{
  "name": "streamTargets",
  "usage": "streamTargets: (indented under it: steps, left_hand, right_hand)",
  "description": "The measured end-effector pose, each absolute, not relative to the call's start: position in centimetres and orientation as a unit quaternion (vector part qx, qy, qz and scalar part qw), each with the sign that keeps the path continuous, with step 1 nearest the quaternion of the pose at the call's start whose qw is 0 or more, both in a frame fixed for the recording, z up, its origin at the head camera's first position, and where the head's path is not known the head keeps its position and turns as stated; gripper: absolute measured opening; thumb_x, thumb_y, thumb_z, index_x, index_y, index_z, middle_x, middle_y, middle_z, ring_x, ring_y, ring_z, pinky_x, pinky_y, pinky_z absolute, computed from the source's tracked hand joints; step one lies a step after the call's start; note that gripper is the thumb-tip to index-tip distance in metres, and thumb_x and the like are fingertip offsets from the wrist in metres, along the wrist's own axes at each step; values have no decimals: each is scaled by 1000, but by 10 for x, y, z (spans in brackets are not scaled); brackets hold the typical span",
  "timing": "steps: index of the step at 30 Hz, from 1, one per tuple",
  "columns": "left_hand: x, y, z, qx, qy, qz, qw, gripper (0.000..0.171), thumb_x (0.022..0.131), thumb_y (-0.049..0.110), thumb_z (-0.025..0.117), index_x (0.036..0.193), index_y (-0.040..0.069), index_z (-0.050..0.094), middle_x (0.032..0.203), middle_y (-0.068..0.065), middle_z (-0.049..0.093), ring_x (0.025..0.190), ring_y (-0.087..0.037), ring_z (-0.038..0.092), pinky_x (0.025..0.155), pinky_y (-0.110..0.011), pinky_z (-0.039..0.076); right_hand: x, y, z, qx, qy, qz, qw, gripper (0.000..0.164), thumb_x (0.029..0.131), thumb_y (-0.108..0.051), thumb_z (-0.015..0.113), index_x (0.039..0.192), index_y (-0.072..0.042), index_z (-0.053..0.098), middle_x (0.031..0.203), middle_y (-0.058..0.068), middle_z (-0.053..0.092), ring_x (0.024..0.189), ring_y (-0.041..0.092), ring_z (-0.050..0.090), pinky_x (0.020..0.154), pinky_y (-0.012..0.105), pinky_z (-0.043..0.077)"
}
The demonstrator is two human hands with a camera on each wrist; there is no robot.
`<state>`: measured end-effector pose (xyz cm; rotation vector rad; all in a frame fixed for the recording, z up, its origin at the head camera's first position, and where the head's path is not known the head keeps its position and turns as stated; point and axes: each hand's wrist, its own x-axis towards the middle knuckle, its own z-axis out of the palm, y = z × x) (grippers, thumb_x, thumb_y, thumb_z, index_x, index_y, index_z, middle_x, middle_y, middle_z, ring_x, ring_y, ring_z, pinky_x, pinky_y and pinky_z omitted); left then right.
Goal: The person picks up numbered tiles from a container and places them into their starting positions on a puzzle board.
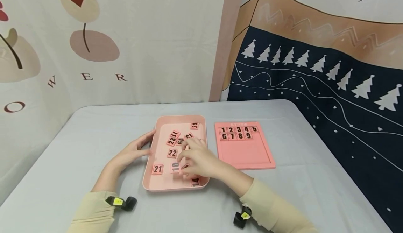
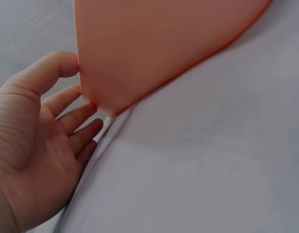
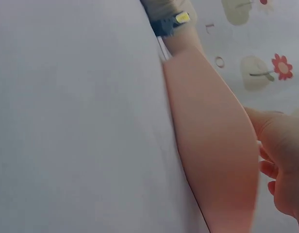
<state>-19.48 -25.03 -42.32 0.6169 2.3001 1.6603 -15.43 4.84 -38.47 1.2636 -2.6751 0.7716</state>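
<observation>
Over the peach tray [image 1: 154, 187], my right hand [image 1: 199, 159] pinches the number 10 tile [image 1: 175, 167] at its edge between thumb and index finger. Around it in the tray lie the number 22 tile [image 1: 172, 153], number 21 tile [image 1: 157, 169], number 23 tile [image 1: 171, 141], number 14 tile [image 1: 195, 182] and several others, some partly hidden by this hand. My left hand [image 1: 131, 152] touches the tray's left side with fingers and thumb extended. In the left wrist view, the left hand [image 2: 42, 131] has its fingertips against the tray's outer wall [image 2: 154, 43].
To the tray's right lies a pink number board [image 1: 245, 152], its top rows holding tiles 1 to 9. Both sit on a table with a pale grey cloth [image 1: 302, 191]. Printed curtains [image 1: 163, 51] hang behind the table.
</observation>
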Motion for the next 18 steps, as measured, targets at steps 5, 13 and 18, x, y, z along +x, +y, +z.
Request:
streamTargets:
  steps: [5, 13, 18]
  left_hand:
    - [-195, -250, -424, 210, 787, 567, 117, 72, 90, 7, 63, 151, 2, 24, 154, -21, 21, 140, -41, 14, 111, -58, 9]
    - [-195, -251, -423, 214, 785, 568, 121, 72, 90, 7, 63, 151, 2, 24, 155, -19, 21, 141, -40, 13, 111, -57, 8]
    - [-196, -252, -425, 212, 787, 567, 121, 73, 90, 7, 63, 151, 3, 24, 155, -18, 21, 141, -39, 14, 111, -57, 9]
  right_hand:
    - [-155, 78, -378, 356, -881, 300, 87, 31, 69, -34, 85, 93, -20, 72, 111, 0, 51, 106, 18, 41, 97, 44, 33]
    - [-158, 124, -373, 273, -887, 332, 169, 33, 65, -26, 89, 91, -16, 72, 108, 4, 52, 103, 22, 41, 95, 48, 31]
    - [-158, 149, -374, 220, -893, 345, 189, 33, 63, -21, 90, 90, -15, 71, 109, 8, 53, 107, 25, 40, 97, 49, 27]
